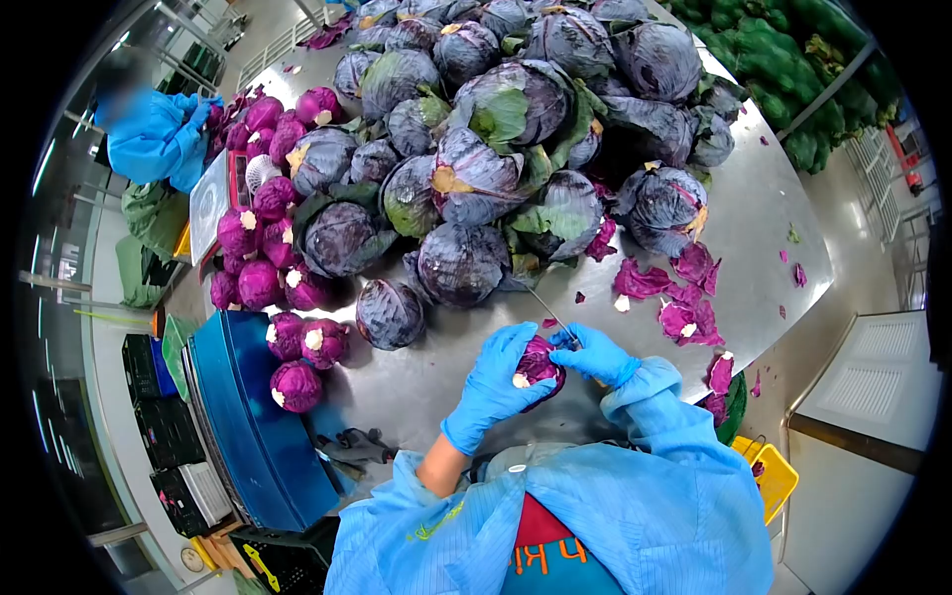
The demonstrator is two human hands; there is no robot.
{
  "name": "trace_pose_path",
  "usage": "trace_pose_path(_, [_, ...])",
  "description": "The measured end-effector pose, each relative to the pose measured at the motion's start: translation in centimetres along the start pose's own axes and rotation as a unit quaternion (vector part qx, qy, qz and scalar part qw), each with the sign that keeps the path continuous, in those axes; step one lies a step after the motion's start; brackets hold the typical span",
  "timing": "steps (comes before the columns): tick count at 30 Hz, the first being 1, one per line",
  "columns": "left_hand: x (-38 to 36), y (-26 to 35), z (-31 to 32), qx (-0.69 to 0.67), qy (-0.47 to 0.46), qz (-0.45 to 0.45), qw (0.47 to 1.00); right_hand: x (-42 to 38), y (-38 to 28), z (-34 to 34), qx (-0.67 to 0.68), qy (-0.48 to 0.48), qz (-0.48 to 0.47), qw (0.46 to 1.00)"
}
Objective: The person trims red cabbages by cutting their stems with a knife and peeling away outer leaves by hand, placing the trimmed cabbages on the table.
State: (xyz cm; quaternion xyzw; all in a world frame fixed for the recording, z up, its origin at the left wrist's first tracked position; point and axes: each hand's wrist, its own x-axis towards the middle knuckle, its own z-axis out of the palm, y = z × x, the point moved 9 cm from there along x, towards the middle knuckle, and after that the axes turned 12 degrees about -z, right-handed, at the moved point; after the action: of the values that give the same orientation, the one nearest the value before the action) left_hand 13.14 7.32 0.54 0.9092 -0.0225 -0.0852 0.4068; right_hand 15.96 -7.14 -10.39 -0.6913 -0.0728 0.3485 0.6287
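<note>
My left hand (499,375), in a blue glove, is wrapped round a small peeled red cabbage (538,363) whose pale cut stem faces me. My right hand (595,355), gloved too, is closed on a knife (551,313) with a thin blade pointing up and left, away from me. The fingers of the right hand also touch the cabbage's right side. Beyond my hands lies a heap of unpeeled red cabbages (463,265) with dark outer leaves. Peeled purple cabbages (296,386) with white stem ends lie to the left.
Torn purple leaves (691,319) lie on the metal table (769,228) at right. A blue bin (260,426) stands left of me, a yellow basket (778,483) at lower right. Across the table, a person in a blue gown (149,134) works. Green net sacks (769,69) fill the far right.
</note>
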Motion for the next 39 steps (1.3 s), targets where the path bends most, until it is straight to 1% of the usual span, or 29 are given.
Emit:
trace_pose_path(2, [0.0, -0.4, 0.0, -0.011, -0.002, -0.005, 1.0, 0.5, 0.4, 0.0, -0.038, 0.023, -0.103, 0.994])
trace_pose_path(5, [0.1, -0.4, 0.0, -0.009, 0.0, -0.004, 1.0, 0.0, -1.5, 0.0, -0.095, 0.037, -0.136, 0.985])
trace_pose_path(8, [0.3, -0.4, 0.4, 0.011, -0.023, -0.007, 1.0, -1.1, -4.4, 0.5, -0.311, 0.02, -0.161, 0.937])
trace_pose_path(9, [0.3, -0.4, 0.7, 0.019, -0.035, -0.008, 0.999, -1.3, -4.5, 0.3, -0.327, 0.034, -0.179, 0.927])
trace_pose_path(11, [0.2, -0.2, 0.1, -0.014, -0.007, 0.0, 1.0, -1.5, -3.9, -0.4, -0.36, 0.062, -0.217, 0.905])
trace_pose_path(12, [0.0, -0.2, -0.3, -0.029, 0.008, 0.004, 1.0, -1.3, -2.6, -1.8, -0.397, 0.083, -0.194, 0.893])
trace_pose_path(13, [-0.3, -0.1, -0.3, -0.031, -0.011, 0.039, 0.999, -1.4, -1.6, -3.5, -0.432, 0.102, -0.172, 0.879])
trace_pose_path(14, [-0.7, -0.6, -0.5, -0.031, -0.03, 0.073, 0.996, -2.3, -1.0, -5.7, -0.433, 0.159, -0.167, 0.871])
trace_pose_path(15, [-1.1, -0.6, -0.6, -0.03, -0.049, 0.106, 0.993, -2.9, 0.9, -8.4, -0.463, 0.209, -0.113, 0.854])
trace_pose_path(16, [-1.4, -0.5, -1.0, -0.017, -0.034, 0.117, 0.992, -3.4, 2.4, -11.0, -0.512, 0.238, -0.065, 0.823])
trace_pose_path(17, [-1.4, -1.1, -1.0, -0.013, -0.036, 0.072, 0.997, -4.1, 2.6, -13.0, -0.551, 0.256, -0.024, 0.794])
trace_pose_path(19, [-2.0, -2.1, -0.9, -0.006, -0.049, -0.018, 0.999, -5.9, -1.9, -13.3, -0.559, 0.294, 0.037, 0.775])
trace_pose_path(20, [-1.6, -2.2, -0.6, -0.019, -0.036, 0.018, 0.999, -5.5, -2.9, -11.9, -0.472, 0.291, -0.062, 0.83])
trace_pose_path(21, [-1.4, -2.8, -0.3, -0.038, -0.042, 0.003, 0.998, -5.6, -4.1, -10.2, -0.377, 0.284, -0.158, 0.867])
trace_pose_path(23, [-0.9, -3.6, 0.4, -0.081, -0.055, -0.023, 0.995, -4.2, -6.1, -4.5, -0.307, 0.122, -0.174, 0.928])
trace_pose_path(24, [-0.5, -4.0, 0.5, -0.091, -0.067, -0.035, 0.993, -3.5, -8.5, -1.2, -0.27, 0.022, -0.142, 0.952])
trace_pose_path(25, [-0.3, -3.8, 0.7, -0.055, -0.087, -0.022, 0.994, -2.7, -8.2, 0.9, -0.188, -0.014, -0.19, 0.963])
trace_pose_path(26, [-0.1, -3.7, 1.0, -0.019, -0.107, -0.01, 0.994, -2.2, -8.3, 2.2, -0.182, -0.047, -0.2, 0.962])
trace_pose_path(27, [0.0, -3.5, 1.4, 0.017, -0.128, 0.003, 0.992, -1.7, -7.5, 2.4, -0.163, -0.054, -0.186, 0.968])
trace_pose_path(28, [0.1, -3.1, 0.6, 0.004, -0.121, -0.008, 0.993, -1.0, -6.4, 2.4, -0.143, -0.063, -0.171, 0.973])
trace_pose_path(29, [0.3, -2.7, 0.6, -0.048, -0.154, -0.03, 0.986, -0.3, -5.4, 2.5, -0.124, -0.074, -0.157, 0.977])
trace_pose_path(30, [0.5, -2.6, 0.5, -0.099, -0.186, -0.054, 0.976, 0.0, -5.9, 2.5, -0.128, -0.077, -0.189, 0.971])
trace_pose_path(31, [0.5, -2.7, 0.6, -0.15, -0.215, -0.078, 0.962, -0.1, -6.8, 2.6, -0.194, -0.091, -0.239, 0.947])
trace_pose_path(32, [0.4, -3.3, 0.6, -0.166, -0.204, -0.071, 0.962, -0.3, -7.7, 2.6, -0.259, -0.105, -0.288, 0.916])
trace_pose_path(33, [0.4, -3.8, 0.8, -0.184, -0.193, -0.066, 0.961, -0.7, -8.9, 3.0, -0.322, -0.119, -0.334, 0.878])
trace_pose_path(34, [0.3, -4.2, 1.0, -0.203, -0.182, -0.059, 0.96, -1.0, -9.6, 3.8, -0.45, -0.132, -0.358, 0.808])
trace_pose_path(37, [0.6, -3.9, 0.3, -0.146, -0.182, -0.056, 0.971, -0.8, -8.6, 4.4, -0.571, -0.124, -0.323, 0.744])
trace_pose_path(38, [0.5, -3.9, 0.3, -0.142, -0.176, -0.054, 0.973, -0.5, -7.7, 4.3, -0.579, -0.124, -0.325, 0.738])
trace_pose_path(39, [0.5, -3.8, 0.2, -0.138, -0.17, -0.051, 0.974, -0.5, -8.2, 4.1, -0.556, -0.118, -0.324, 0.756])
